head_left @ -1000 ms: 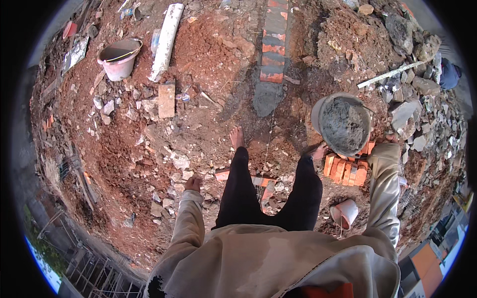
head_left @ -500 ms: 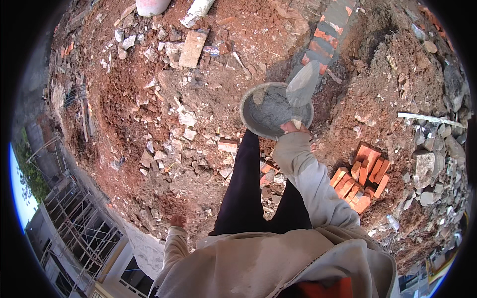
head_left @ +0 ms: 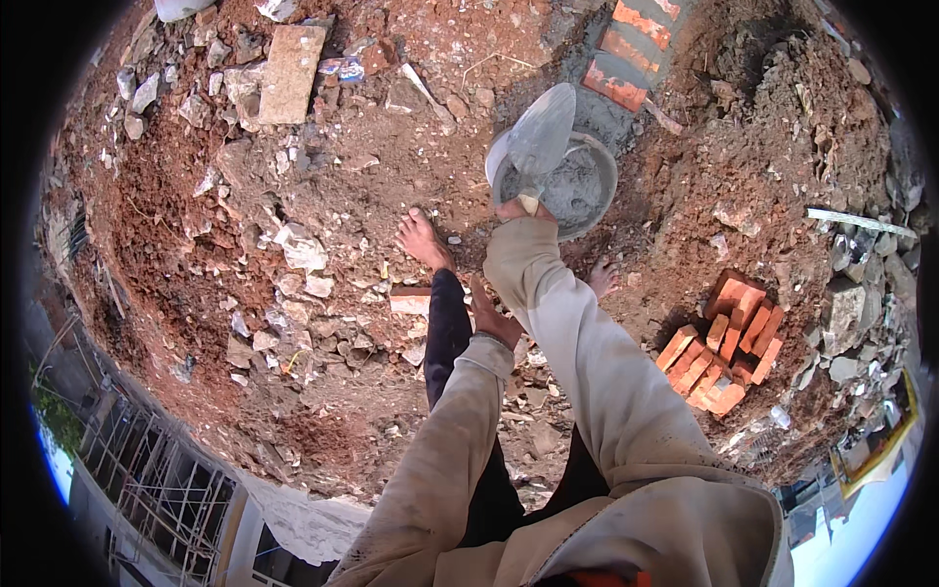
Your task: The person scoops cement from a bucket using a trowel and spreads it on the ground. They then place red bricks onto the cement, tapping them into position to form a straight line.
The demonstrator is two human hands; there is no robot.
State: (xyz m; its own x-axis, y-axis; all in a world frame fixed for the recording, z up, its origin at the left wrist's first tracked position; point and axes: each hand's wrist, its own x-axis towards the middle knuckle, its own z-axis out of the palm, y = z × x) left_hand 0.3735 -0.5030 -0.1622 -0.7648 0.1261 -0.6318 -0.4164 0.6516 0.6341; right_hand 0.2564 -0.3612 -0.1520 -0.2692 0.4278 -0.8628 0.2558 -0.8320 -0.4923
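My right hand (head_left: 523, 210) grips a trowel (head_left: 544, 127) by its handle, its grey blade tilted up over a bucket (head_left: 604, 181) of wet mortar. The bucket sits just short of a mortar-covered brick course (head_left: 628, 54), partly hidden by my right hand and the blade. My left hand (head_left: 492, 315) is lower, near the middle, fingers extended and apart from the bucket, with nothing visible in it. My bare feet (head_left: 425, 237) show on either side, on soil and rubble.
A stack of red bricks (head_left: 734, 352) lies to my right. A flat board (head_left: 289, 73) and broken stones are at upper left. A pale strip (head_left: 861, 223) lies on rubble (head_left: 841, 313) at far right. Scaffolding (head_left: 166, 489) shows at lower left.
The bucket has moved from my right, by the bricks, to between my feet and the brick course. A trowel has appeared in my right hand. My left hand has come up toward the middle.
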